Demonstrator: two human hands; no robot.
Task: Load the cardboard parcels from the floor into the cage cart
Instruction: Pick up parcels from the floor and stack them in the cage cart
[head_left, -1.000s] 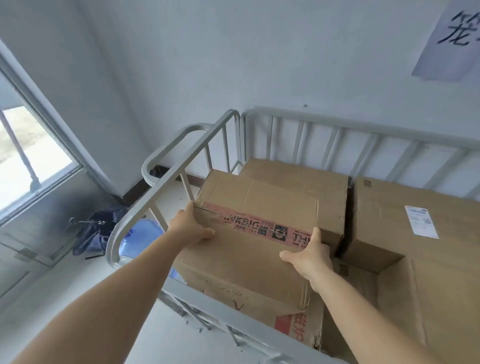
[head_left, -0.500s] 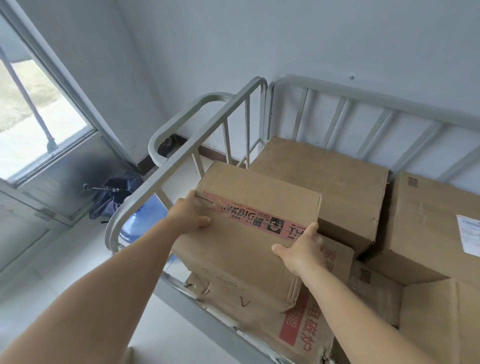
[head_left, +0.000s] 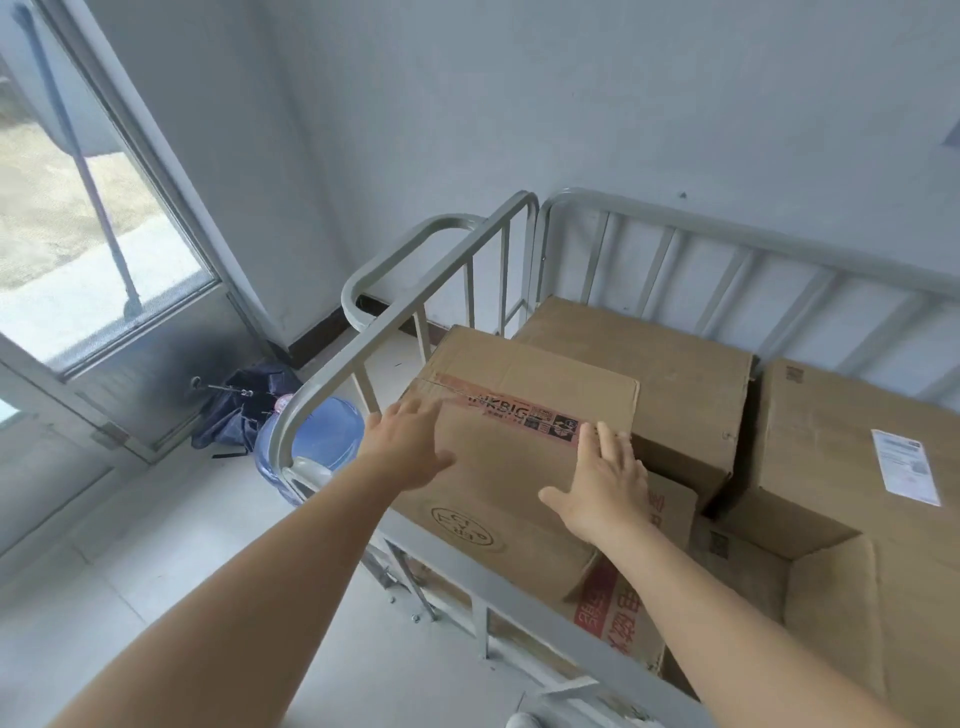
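Both hands let go; L hand, R hand fingers straight on parcel.

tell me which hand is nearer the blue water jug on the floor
Left. The left hand lies on the taped box's near left edge, just right of the blue water jug; the right hand is farther right.

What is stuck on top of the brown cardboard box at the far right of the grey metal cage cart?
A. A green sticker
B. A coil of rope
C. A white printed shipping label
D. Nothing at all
C: a white printed shipping label lies flat on top of the brown cardboard box at the right of the grey metal cage cart.
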